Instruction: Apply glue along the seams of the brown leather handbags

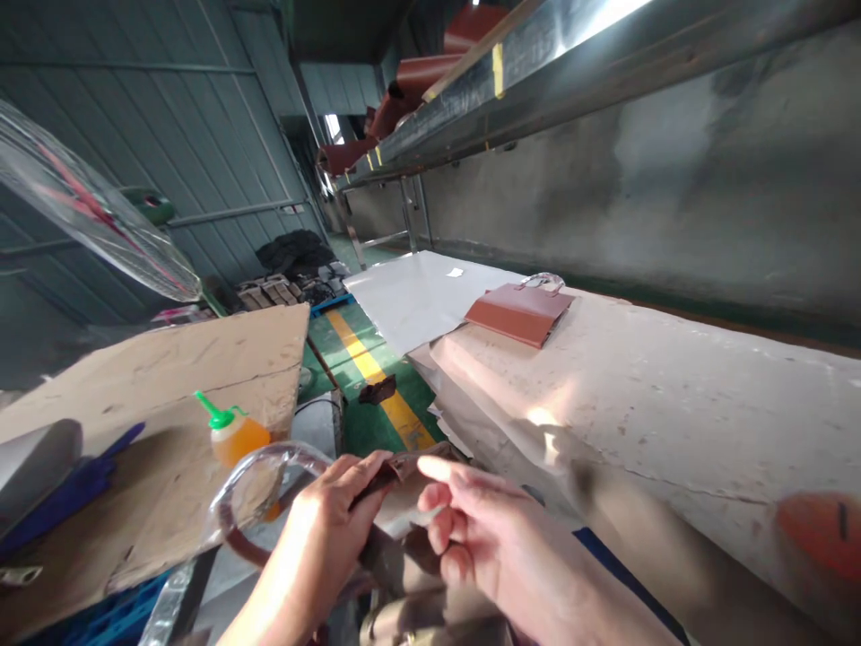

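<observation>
My left hand [329, 511] pinches the edge of the brown piece [402, 465] between thumb and fingers, the plastic-wrapped handle [239, 543] just beside it. My right hand [491, 525], forefinger outstretched, is at the piece's other side; whether it grips anything, I cannot tell.

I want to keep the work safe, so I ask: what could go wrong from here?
The plastic-wrapped handle appears just in front of the orange bottle; if they are truly close, a swing might tip the bottle. The left hand pinches the brown edge, which might crease or slip.
</observation>
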